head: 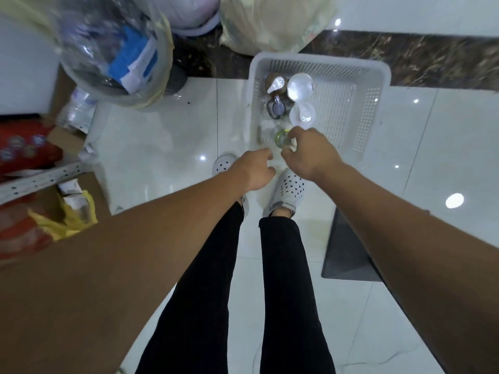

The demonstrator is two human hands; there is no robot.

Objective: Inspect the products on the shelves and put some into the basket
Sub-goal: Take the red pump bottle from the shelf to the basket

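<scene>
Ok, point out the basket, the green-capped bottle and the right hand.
basket (376,70): head view, far right rim.
green-capped bottle (280,137): head view, its cap.
right hand (310,155): head view, back of hand, fingers around the bottle.

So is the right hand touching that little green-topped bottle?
Touching. The head view shows the right hand with fingers curled around the green-topped bottle at the white basket's near edge.

Glossy white tile floor (162,147) — dark marble strip (432,58)

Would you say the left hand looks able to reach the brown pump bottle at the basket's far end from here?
Probably yes: the left hand hangs empty beside the open-topped basket, and nothing covers the pump bottle. It would need to stretch further forward.
</scene>
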